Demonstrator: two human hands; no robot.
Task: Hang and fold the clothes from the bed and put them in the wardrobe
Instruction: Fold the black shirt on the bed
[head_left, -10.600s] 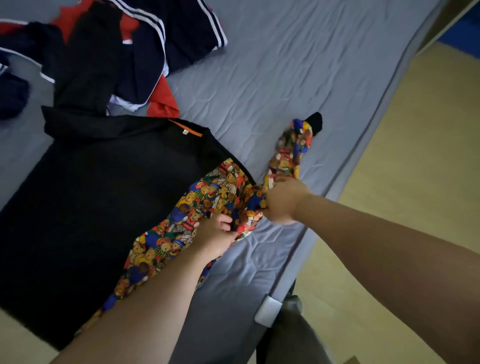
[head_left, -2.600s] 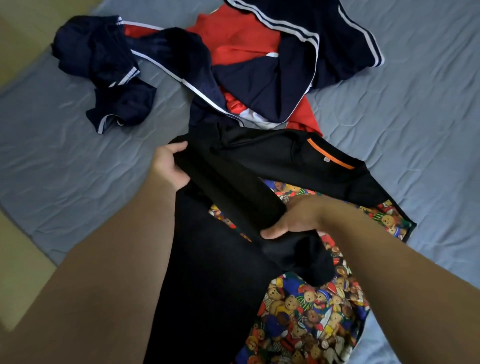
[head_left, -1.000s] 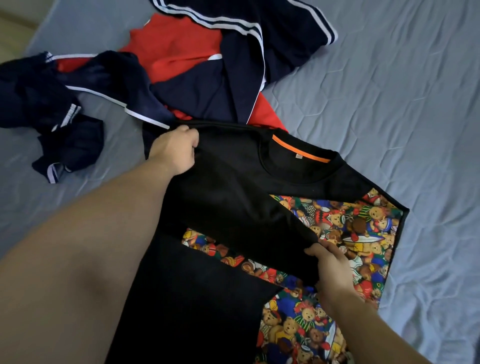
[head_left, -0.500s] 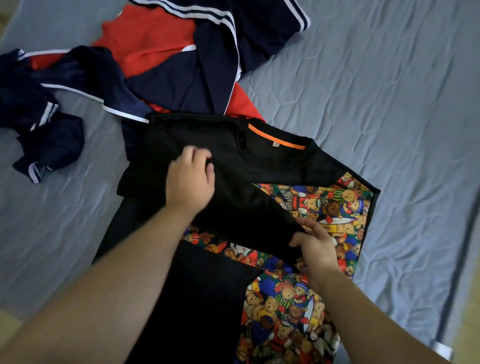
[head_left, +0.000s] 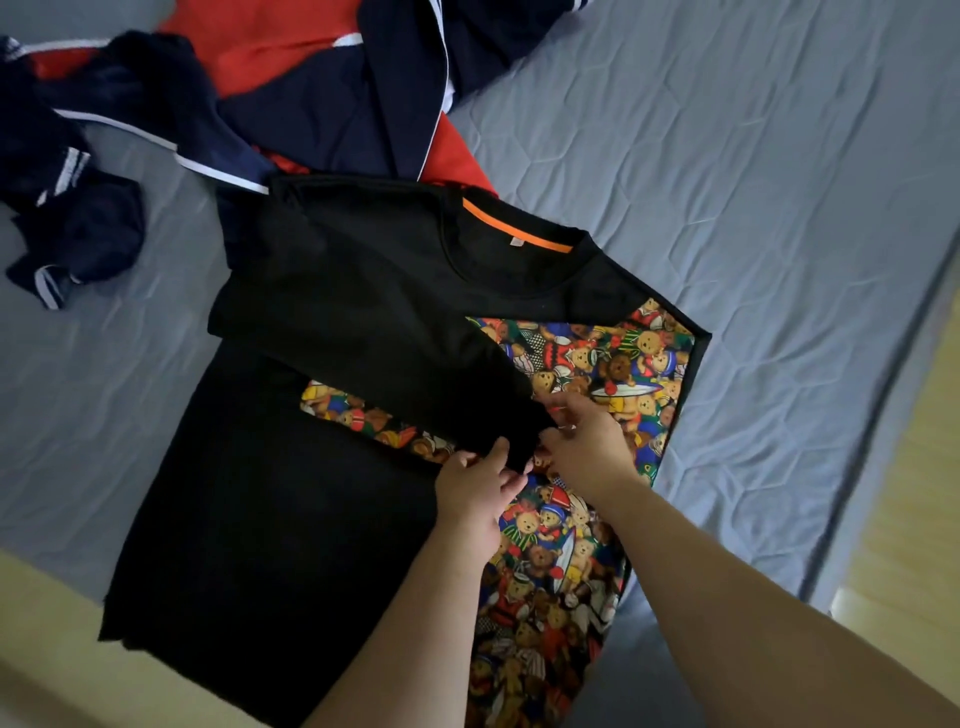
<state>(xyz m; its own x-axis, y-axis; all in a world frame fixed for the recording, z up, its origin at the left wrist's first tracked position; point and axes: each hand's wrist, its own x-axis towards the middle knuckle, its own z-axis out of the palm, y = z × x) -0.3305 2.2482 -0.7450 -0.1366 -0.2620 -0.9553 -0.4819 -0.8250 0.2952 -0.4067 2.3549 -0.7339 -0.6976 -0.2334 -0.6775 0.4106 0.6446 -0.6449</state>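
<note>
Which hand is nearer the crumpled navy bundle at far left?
Left. The left hand pinches the sleeve cuff on the side toward the bundle; the right hand pinches its far side.

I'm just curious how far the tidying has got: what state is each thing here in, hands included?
Shirt: lying flat, partly folded.
Black sleeve: folded across the chest.
Left hand: pinches the sleeve's cuff.
Right hand: pinches the same cuff.
Jacket: crumpled, unfolded.
Navy clothes: bunched up.
Sheet: wrinkled.
</note>
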